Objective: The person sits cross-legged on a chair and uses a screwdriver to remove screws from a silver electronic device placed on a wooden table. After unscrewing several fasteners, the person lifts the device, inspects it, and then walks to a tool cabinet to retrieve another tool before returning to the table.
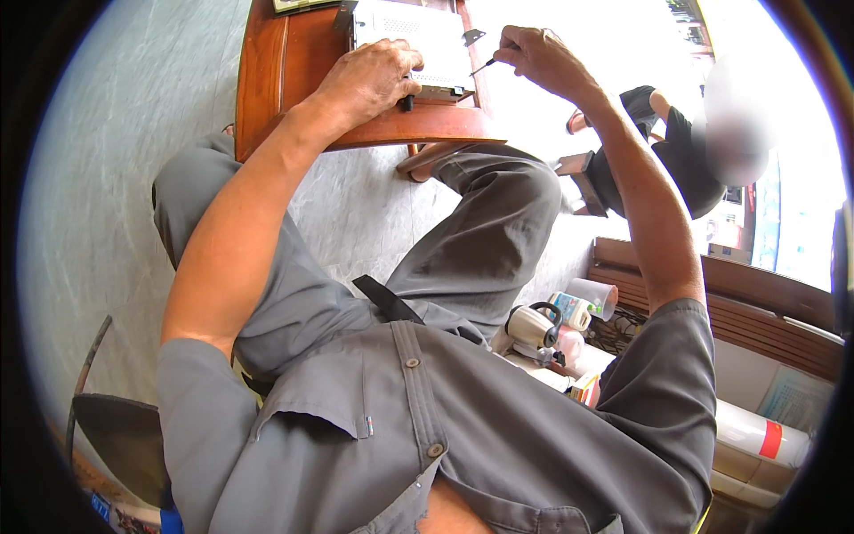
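A flat white device case [416,40] lies on a small red-brown wooden table [285,67] at the top of the view. My left hand [369,80] rests on the case's near edge and presses it down. My right hand [538,55] is pinched around a thin screwdriver [485,65], whose tip points at the case's right corner beside a small metal bracket [474,36]. My grey trousers and grey shirt fill the lower part of the picture.
Another person in dark clothes [676,151] sits at the upper right. A small kettle [532,327], cups and bottles [578,307] stand low on the right beside a wooden bench [756,303]. A dark chair [124,436] is at the lower left. The floor is pale grey.
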